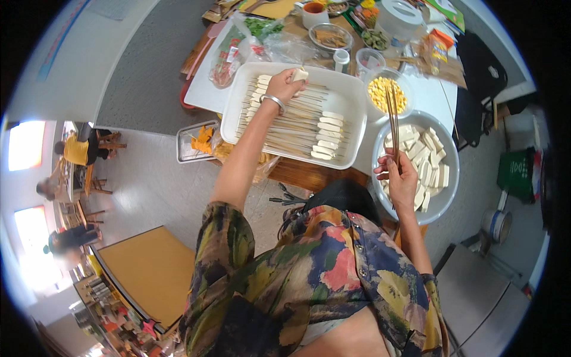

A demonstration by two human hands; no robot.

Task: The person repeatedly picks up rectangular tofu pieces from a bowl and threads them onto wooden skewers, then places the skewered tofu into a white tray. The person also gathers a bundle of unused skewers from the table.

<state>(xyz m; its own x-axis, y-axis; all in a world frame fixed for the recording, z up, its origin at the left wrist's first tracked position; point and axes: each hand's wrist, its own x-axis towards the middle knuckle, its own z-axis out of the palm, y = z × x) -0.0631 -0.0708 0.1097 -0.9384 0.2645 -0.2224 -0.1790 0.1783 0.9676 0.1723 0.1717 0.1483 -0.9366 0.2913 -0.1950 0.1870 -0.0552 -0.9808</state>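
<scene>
My left hand (284, 87), a silver bangle on its wrist, pinches a white tofu-like block (300, 74) above the back of a white plastic tray (349, 85). In that tray lie rows of skewered white pieces (329, 128), their bamboo sticks (290, 129) running crosswise. My right hand (403, 180) grips a small bundle of bamboo skewers (392, 116), which point away from me. Beneath it, a round grey-blue basin (454, 178) holds many loose white blocks (419, 151). Part of the left-hand block is hidden by my fingers.
A clear tub of yellow corn kernels (381, 96) stands between tray and basin. Behind are a mug (313, 17), a steel bowl (331, 38) and a plastic bag of greens (250, 49). A metal tray (187, 147) sits left. People (76, 149) are in the background.
</scene>
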